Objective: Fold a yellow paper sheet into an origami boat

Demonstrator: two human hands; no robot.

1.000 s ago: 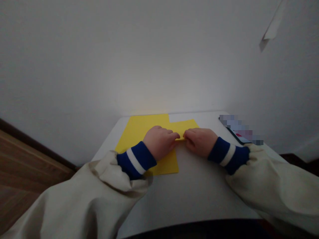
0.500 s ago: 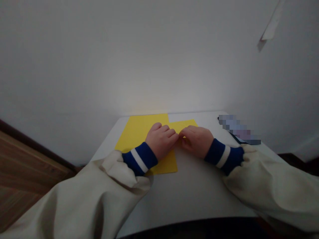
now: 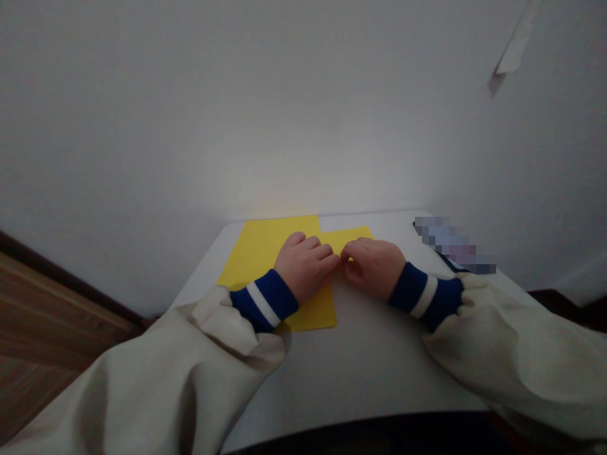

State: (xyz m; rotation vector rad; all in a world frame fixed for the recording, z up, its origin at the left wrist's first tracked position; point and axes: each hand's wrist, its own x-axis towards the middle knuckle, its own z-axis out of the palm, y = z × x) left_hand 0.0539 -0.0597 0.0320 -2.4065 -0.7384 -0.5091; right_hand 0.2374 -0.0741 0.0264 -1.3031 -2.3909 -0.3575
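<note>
A yellow paper sheet (image 3: 258, 253) lies on a small white table (image 3: 370, 354) against the wall. A smaller folded yellow piece (image 3: 348, 237) lies beside it to the right, its far edge showing beyond my knuckles. My left hand (image 3: 306, 265) rests on the yellow sheet with fingers curled, fingertips pressing at the folded piece. My right hand (image 3: 372, 265) is curled too, pinching the same folded piece from the right. The fingertips of both hands meet over the paper. Both wrists wear blue cuffs with a white stripe under cream sleeves.
A dark flat device (image 3: 453, 253), partly blurred, lies at the table's right far corner. A white wall stands right behind the table. Wooden floor (image 3: 42, 335) shows on the left. A strip of tape or paper (image 3: 512, 50) hangs on the wall at upper right.
Both hands have drawn closer together over the folded yellow piece and shifted slightly left; the paper itself has barely moved.
</note>
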